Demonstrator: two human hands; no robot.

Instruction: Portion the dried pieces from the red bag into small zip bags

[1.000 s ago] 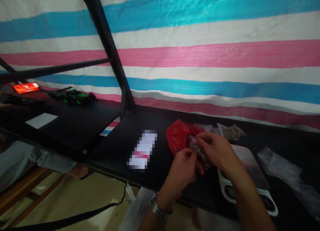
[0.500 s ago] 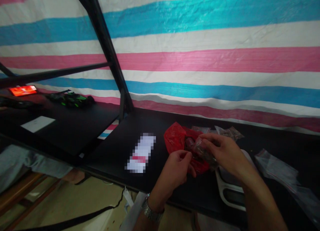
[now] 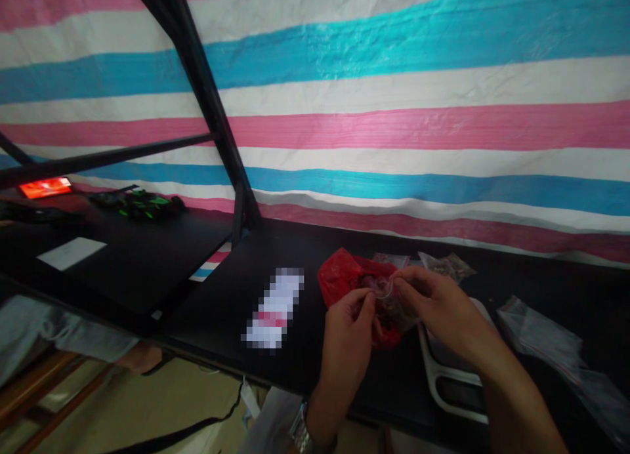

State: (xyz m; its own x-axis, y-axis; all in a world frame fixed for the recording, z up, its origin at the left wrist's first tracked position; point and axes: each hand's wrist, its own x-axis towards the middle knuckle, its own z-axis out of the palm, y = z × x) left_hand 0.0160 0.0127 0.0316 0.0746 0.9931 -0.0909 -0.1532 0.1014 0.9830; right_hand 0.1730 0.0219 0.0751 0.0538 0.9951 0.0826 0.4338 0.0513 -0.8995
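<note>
Between my two hands is a small clear plastic zip bag (image 3: 399,309) with dark bits inside, too blurred to name. My left hand (image 3: 350,323) pinches one side of its top edge. The fingers of my right hand (image 3: 433,303) are closed on the other side of that edge. Just behind and below the bag lies an opened red plastic bag (image 3: 340,274), its contents partly hidden by the fingers. A white-rimmed scale (image 3: 430,369) with a dark display panel sits under my right forearm, which covers part of it.
Filled clear bags (image 3: 450,265) lie behind my right hand; flat clear bags (image 3: 541,332) are spread to its right. A blurred-out paper (image 3: 276,309) lies to the left. Further left, a green-black toy car (image 3: 147,203) stands near a lit screen (image 3: 45,187); a person sits there.
My left hand has risen to the clear bag and now grips its edge together with my right hand. The view has tilted slightly upward.
</note>
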